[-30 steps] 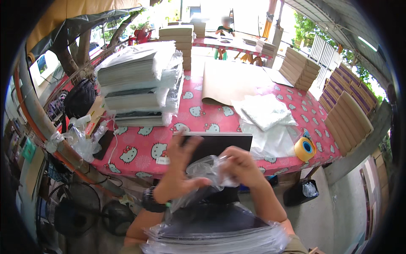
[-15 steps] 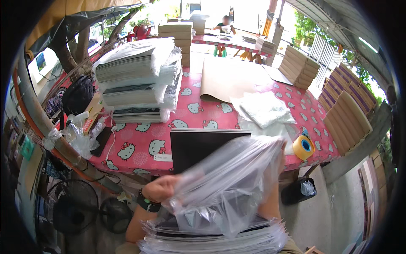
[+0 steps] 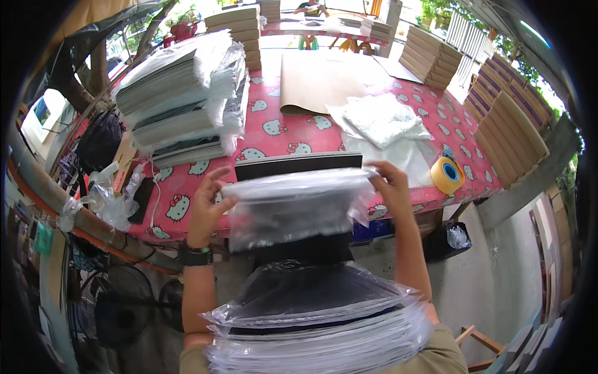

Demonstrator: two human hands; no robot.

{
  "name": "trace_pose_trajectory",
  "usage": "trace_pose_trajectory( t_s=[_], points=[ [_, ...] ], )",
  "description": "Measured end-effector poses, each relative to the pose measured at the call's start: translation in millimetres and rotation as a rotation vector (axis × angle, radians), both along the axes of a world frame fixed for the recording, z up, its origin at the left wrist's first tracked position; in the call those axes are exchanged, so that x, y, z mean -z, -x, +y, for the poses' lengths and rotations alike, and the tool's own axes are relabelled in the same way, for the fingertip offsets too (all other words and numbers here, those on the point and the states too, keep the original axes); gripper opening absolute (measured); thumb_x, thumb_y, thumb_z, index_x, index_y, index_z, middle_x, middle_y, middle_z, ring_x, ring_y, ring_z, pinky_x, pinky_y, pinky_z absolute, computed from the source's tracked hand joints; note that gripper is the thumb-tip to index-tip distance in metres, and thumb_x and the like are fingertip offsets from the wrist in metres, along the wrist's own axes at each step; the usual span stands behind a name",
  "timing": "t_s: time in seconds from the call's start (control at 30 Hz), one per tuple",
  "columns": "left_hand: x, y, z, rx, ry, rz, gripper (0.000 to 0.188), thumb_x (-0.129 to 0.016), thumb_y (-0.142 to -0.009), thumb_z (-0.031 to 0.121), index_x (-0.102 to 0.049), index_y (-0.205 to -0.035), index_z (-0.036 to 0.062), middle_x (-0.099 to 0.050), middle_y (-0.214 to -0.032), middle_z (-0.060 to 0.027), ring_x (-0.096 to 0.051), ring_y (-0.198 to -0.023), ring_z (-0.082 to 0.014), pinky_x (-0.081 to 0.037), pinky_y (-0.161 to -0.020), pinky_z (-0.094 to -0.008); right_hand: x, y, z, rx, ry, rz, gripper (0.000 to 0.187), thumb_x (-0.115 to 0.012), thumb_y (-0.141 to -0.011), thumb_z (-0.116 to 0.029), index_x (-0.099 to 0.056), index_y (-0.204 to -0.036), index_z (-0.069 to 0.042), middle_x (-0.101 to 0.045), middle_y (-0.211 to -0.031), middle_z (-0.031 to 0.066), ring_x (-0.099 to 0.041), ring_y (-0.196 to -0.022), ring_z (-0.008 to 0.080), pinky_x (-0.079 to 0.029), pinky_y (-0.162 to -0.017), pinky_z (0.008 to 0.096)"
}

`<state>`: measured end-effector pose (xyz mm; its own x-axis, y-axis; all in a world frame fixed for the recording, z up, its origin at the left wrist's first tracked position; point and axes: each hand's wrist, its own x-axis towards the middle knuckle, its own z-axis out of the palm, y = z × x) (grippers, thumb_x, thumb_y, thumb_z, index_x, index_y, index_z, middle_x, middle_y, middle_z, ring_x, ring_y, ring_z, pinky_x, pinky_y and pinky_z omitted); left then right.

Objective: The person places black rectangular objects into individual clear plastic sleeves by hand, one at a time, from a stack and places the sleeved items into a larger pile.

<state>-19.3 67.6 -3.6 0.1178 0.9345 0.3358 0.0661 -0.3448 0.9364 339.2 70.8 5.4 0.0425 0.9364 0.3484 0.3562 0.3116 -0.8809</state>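
Observation:
A clear plastic bag point(image 3: 289, 209), blurred by motion, stretches level between my hands in front of a black flat panel or stack of panels point(image 3: 299, 165) at the table edge. My left hand point(image 3: 208, 202) is at the bag's left edge, fingers apart and thumb against the plastic. On the other side my right hand point(image 3: 391, 181) pinches the bag's right corner between thumb and fingers. A thick stack of clear-wrapped flat packs point(image 3: 317, 333) rests on my lap, with a dark piece on top. How far the bag covers the panel is hard to see.
Tall wrapped stacks point(image 3: 177, 100) stand at the left of the pink patterned table point(image 3: 265, 109). Brown paper point(image 3: 317, 81), folded clear bags point(image 3: 383, 118) and a yellow tape roll point(image 3: 446, 174) lie beyond. A black bin point(image 3: 445, 243) sits below right. Another person point(image 3: 311, 9) is far off.
The bag, earlier slanting up from the lap, has moved forward and now hangs level before the black panel. My hands have spread apart and moved forward; the left has loosened from a fist.

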Motion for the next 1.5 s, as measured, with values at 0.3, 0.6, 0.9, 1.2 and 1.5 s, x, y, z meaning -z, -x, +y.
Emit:
trace_pose_trajectory(
  t_s=[0.3, 0.6, 0.9, 1.2, 1.5],
  points=[
    [4.1, -17.5, -10.7, -0.528, -0.597, 0.720, 0.042, -0.062, -0.067, 0.011, -0.057, -0.108, 0.0126, -0.046, -0.065, -0.0003, -0.044, -0.071, -0.0187, -0.028, -0.081, -0.0343, -3.3, 22.8, -26.0, 0.220, -0.345, -0.223, 0.021, -0.060, -0.067, -0.008, -0.059, -0.088, -0.003, -0.050, -0.055, 0.0029, -0.048, -0.059, 0.0114, -0.035, -0.072, 0.0274],
    [-13.3, -2.7, -36.7, 0.041, 0.579, -0.294, 0.013, -0.056, -0.074, 0.009, -0.058, -0.083, 0.0010, -0.056, -0.071, -0.0003, -0.049, -0.048, -0.0085, -0.040, -0.046, -0.0174, -1.5, 0.6, -43.2, -0.340, 0.652, 0.819, 0.014, -0.057, -0.075, -0.006, -0.055, -0.088, -0.001, -0.060, -0.078, 0.0074, -0.059, -0.068, 0.0120, -0.049, -0.059, 0.0246],
    [183.7, 9.1, -72.9, -0.026, 0.838, 0.101, 0.020, -0.057, -0.074, 0.012, -0.051, -0.090, 0.0022, -0.057, -0.071, -0.0041, -0.056, -0.060, -0.0135, -0.045, -0.055, -0.0295, 175.6, -20.3, -97.2, -0.215, 0.745, 0.846, 0.020, -0.059, -0.078, -0.015, -0.054, -0.094, -0.003, -0.060, -0.078, 0.0042, -0.055, -0.063, 0.0130, -0.045, -0.057, 0.0242],
    [292.1, -24.2, -80.4, -0.534, 0.587, 0.565, 0.025, -0.062, -0.069, 0.014, -0.048, -0.087, 0.0035, -0.058, -0.077, -0.0121, -0.058, -0.070, -0.0251, -0.045, -0.061, -0.0352, 264.0, 13.2, -87.2, 0.374, 0.731, -0.529, 0.021, -0.053, -0.075, -0.021, -0.051, -0.092, -0.010, -0.058, -0.081, 0.0199, -0.055, -0.075, 0.0387, -0.042, -0.064, 0.0471],
    [120.4, 2.3, -56.6, 0.137, 0.301, -0.420, 0.040, -0.048, -0.083, 0.035, -0.059, -0.087, -0.0036, -0.059, -0.087, -0.0137, -0.055, -0.077, -0.0180, -0.044, -0.069, -0.0314, 79.1, -41.4, -13.8, 0.391, -0.032, -0.185, 0.011, -0.059, -0.073, -0.008, -0.059, -0.078, 0.001, -0.057, -0.062, 0.0101, -0.054, -0.058, 0.0168, -0.043, -0.056, 0.0270]
  ],
)
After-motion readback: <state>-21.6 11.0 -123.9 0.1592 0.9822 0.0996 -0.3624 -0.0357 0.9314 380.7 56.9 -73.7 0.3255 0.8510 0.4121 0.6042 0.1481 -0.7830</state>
